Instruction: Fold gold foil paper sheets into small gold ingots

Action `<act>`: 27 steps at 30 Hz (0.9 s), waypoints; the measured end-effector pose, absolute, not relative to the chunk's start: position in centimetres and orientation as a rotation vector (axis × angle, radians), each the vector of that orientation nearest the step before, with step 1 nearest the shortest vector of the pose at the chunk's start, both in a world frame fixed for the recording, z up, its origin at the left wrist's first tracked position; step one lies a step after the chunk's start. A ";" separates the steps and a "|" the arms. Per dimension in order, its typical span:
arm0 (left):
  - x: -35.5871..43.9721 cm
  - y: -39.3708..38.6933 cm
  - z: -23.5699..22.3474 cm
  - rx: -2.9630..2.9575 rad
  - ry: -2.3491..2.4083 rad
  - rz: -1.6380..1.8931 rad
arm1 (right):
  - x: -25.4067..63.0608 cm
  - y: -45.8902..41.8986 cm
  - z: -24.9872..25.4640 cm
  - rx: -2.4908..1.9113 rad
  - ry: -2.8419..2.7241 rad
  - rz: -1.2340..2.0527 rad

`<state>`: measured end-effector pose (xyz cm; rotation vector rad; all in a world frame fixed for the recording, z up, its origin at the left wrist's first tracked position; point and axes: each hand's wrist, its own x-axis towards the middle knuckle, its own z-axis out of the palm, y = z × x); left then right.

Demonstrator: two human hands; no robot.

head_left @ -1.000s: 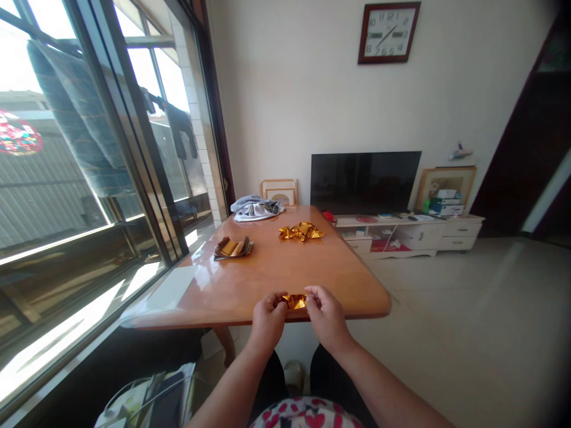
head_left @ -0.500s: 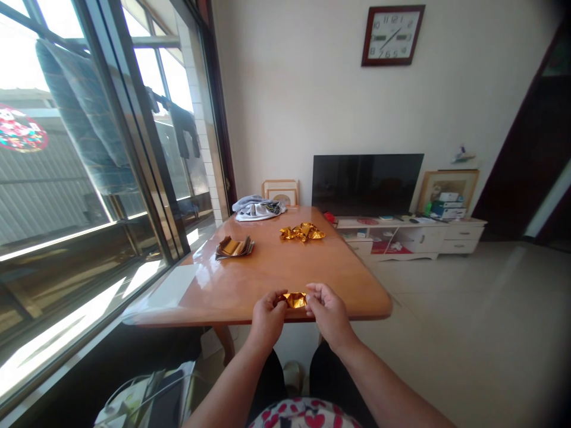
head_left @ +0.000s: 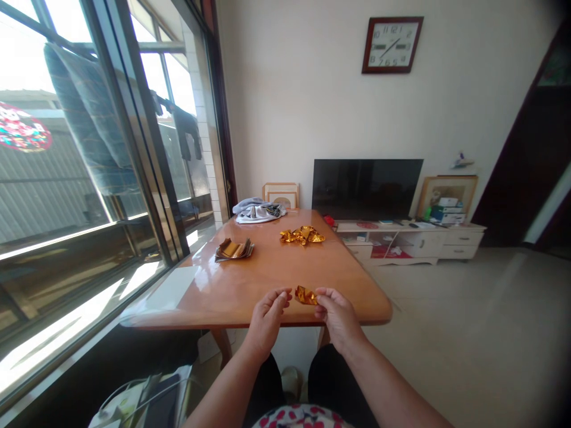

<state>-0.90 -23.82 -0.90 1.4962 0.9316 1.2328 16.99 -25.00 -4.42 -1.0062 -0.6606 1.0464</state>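
A small piece of folded gold foil paper (head_left: 305, 295), creased and shiny, is pinched at its right end by my right hand (head_left: 338, 315) above the near edge of the table. Just left of it is my left hand (head_left: 267, 315), its thumb and fingers curled together, apart from the foil, with nothing visible in them. Farther up the table lies a heap of crumpled or folded gold foil pieces (head_left: 303, 235). To the left sits a stack of gold and brown paper sheets (head_left: 234, 249) with curled edges.
The glossy wooden table (head_left: 276, 270) has rounded corners. Bundled grey cloth (head_left: 257, 210) rests at its far end. Windows (head_left: 156, 148) run along the left. A television (head_left: 368, 189) stands on a low white cabinet (head_left: 428, 244). Books and a cable (head_left: 151, 395) are at lower left.
My left hand has let go of the foil piece and moved slightly away from it. My right hand has shifted slightly right with the foil, which now looks more tilted and bunched.
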 end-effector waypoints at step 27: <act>-0.1 -23.8 -1.3 1.967 1.020 1.499 | 16.7 -24.9 -5.0 -0.824 -0.526 1.320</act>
